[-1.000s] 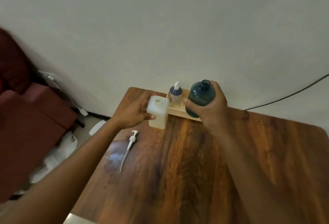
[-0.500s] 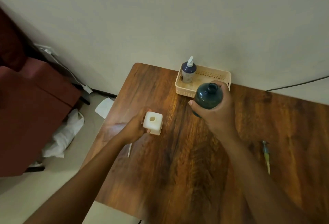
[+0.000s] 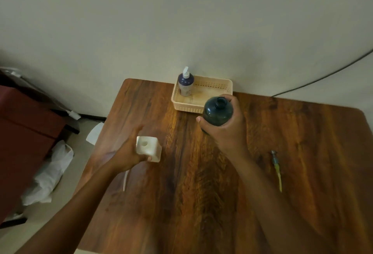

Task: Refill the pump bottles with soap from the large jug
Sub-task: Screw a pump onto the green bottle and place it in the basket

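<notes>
the dark bottle [image 3: 217, 111], open-mouthed and gripped by the right hand [image 3: 227, 127] above the table [image 3: 201, 193] near the basket [image 3: 201, 94], could spill if tilted, while the left hand [image 3: 127, 155] clasps the white bottle [image 3: 149, 148], its small mouth easy to miss.

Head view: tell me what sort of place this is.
Probably a room in a home, not a workshop: a wooden table pushed against a plain wall, a small plastic basket holding a pump bottle, and a dark red seat beside it.
</notes>
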`<state>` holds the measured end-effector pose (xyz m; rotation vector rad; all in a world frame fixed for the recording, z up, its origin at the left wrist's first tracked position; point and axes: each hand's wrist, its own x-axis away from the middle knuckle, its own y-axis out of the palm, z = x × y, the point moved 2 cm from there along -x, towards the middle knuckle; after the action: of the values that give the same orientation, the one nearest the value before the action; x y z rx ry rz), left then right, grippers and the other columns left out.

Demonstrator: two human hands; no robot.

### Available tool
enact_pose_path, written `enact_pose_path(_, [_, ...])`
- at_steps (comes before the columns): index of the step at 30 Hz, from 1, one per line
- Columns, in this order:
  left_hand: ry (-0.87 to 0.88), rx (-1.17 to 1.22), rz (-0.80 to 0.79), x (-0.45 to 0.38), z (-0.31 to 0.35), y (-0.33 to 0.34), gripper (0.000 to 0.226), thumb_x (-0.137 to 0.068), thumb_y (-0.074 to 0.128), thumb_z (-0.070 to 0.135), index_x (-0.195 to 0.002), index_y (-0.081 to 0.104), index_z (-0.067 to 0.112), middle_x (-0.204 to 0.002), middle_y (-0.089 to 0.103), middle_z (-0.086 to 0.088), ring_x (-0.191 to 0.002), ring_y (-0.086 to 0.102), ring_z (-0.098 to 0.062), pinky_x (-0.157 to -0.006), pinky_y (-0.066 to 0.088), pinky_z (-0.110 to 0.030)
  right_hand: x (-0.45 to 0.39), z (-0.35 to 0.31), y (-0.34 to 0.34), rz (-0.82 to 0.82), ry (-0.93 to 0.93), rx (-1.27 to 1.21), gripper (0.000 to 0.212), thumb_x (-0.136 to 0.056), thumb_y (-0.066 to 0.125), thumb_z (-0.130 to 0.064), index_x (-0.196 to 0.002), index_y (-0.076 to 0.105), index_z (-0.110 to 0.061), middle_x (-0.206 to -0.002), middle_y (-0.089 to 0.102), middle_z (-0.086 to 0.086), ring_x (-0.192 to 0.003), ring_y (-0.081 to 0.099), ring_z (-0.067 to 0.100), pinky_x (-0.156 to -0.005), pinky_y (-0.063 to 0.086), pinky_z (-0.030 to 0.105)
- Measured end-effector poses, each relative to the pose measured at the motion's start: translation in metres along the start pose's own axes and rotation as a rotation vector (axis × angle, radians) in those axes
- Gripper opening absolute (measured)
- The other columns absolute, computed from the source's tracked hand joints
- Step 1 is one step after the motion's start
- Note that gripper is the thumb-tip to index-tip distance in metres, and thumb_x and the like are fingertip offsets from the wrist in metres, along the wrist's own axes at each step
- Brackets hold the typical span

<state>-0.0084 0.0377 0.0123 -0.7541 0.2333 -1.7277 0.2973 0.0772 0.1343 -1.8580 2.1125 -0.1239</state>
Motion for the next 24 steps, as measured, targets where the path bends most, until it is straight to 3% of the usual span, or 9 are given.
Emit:
enact_pose_path(1, [0.005, -0.02, 0.029, -0.001, 0.011, 0.0, 0.112, -0.075, 0.092, 0.012, -0.16, 0.019, 0.023, -0.139, 0.04, 0.018, -0.114, 0.048, 0.013, -0.087, 0.042, -0.007, 0.001, 0.002, -0.008, 0.008, 0.01, -0.005, 0.071, -0.066, 0.093, -0.028, -0.124, 0.051, -0.029, -0.123, 0.058, -0.01, -0.116, 0.054, 0.003, -0.085, 0.049, 0.009])
enact_pose_path(3, [0.065, -0.088, 0.118, -0.005, 0.037, 0.004, 0.109, -0.074, 0.093, 0.02, -0.16, 0.025, 0.026, -0.147, 0.035, 0.014, -0.129, 0.04, -0.002, -0.101, 0.036, -0.019, 0.003, 0.006, -0.028, 0.031, 0.026, -0.017, 0.072, -0.065, 0.093, -0.026, -0.125, 0.051, -0.026, -0.123, 0.059, -0.009, -0.114, 0.055, 0.004, -0.085, 0.05, 0.011])
enact_pose_path(5, [0.143, -0.036, 0.193, -0.012, 0.06, 0.012, 0.099, -0.076, 0.092, 0.02, -0.156, 0.033, 0.026, -0.147, 0.04, 0.012, -0.134, 0.043, -0.011, -0.108, 0.038, -0.033, 0.007, 0.011, -0.048, 0.051, 0.035, -0.005, 0.071, -0.066, 0.092, -0.027, -0.124, 0.051, -0.027, -0.12, 0.059, -0.01, -0.111, 0.056, 0.0, -0.081, 0.049, 0.008])
enact_pose_path(7, [0.205, 0.078, 0.213, -0.021, 0.082, 0.028, 0.092, -0.077, 0.092, 0.022, -0.152, 0.039, 0.028, -0.145, 0.05, 0.012, -0.131, 0.052, -0.009, -0.105, 0.045, -0.031, 0.013, 0.017, -0.072, 0.081, 0.045, 0.02, 0.069, -0.066, 0.092, -0.029, -0.122, 0.051, -0.029, -0.117, 0.058, -0.014, -0.109, 0.054, -0.005, -0.077, 0.046, 0.005])
enact_pose_path(9, [0.251, 0.126, 0.178, -0.028, 0.106, 0.049, 0.088, -0.076, 0.09, 0.037, -0.149, 0.041, 0.039, -0.14, 0.051, 0.024, -0.127, 0.053, 0.005, -0.095, 0.049, -0.019, 0.021, 0.026, -0.099, 0.121, 0.062, 0.048, 0.069, -0.065, 0.092, -0.031, -0.121, 0.052, -0.031, -0.114, 0.059, -0.017, -0.107, 0.055, -0.005, -0.077, 0.046, 0.005])
enact_pose_path(11, [0.28, 0.134, 0.116, -0.035, 0.131, 0.075, 0.084, -0.076, 0.086, 0.046, -0.147, 0.04, 0.045, -0.14, 0.048, 0.029, -0.126, 0.052, 0.01, -0.092, 0.05, -0.017, 0.028, 0.036, -0.126, 0.163, 0.078, 0.074, 0.069, -0.064, 0.092, -0.033, -0.12, 0.053, -0.032, -0.113, 0.06, -0.016, -0.105, 0.057, -0.002, -0.078, 0.048, 0.008])
enact_pose_path(17, [0.289, 0.008, 0.037, -0.063, 0.19, 0.175, 0.082, -0.084, 0.084, 0.04, -0.152, 0.041, 0.028, -0.153, 0.047, 0.0, -0.134, 0.053, -0.022, -0.105, 0.053, -0.046, 0.054, 0.071, -0.206, 0.259, 0.181, 0.131, 0.071, -0.062, 0.092, -0.038, -0.121, 0.052, -0.038, -0.114, 0.059, -0.02, -0.102, 0.057, -0.004, -0.075, 0.047, 0.006])
enact_pose_path(24, [0.056, -0.067, -0.137, -0.094, 0.219, 0.294, 0.085, -0.088, 0.08, 0.039, -0.157, 0.035, 0.023, -0.158, 0.045, -0.01, -0.14, 0.05, -0.03, -0.112, 0.048, -0.049, 0.078, 0.104, -0.277, 0.378, 0.241, 0.127, 0.068, -0.061, 0.094, -0.026, -0.117, 0.056, -0.031, -0.105, 0.062, -0.021, -0.098, 0.058, -0.009, -0.074, 0.044, 0.004])
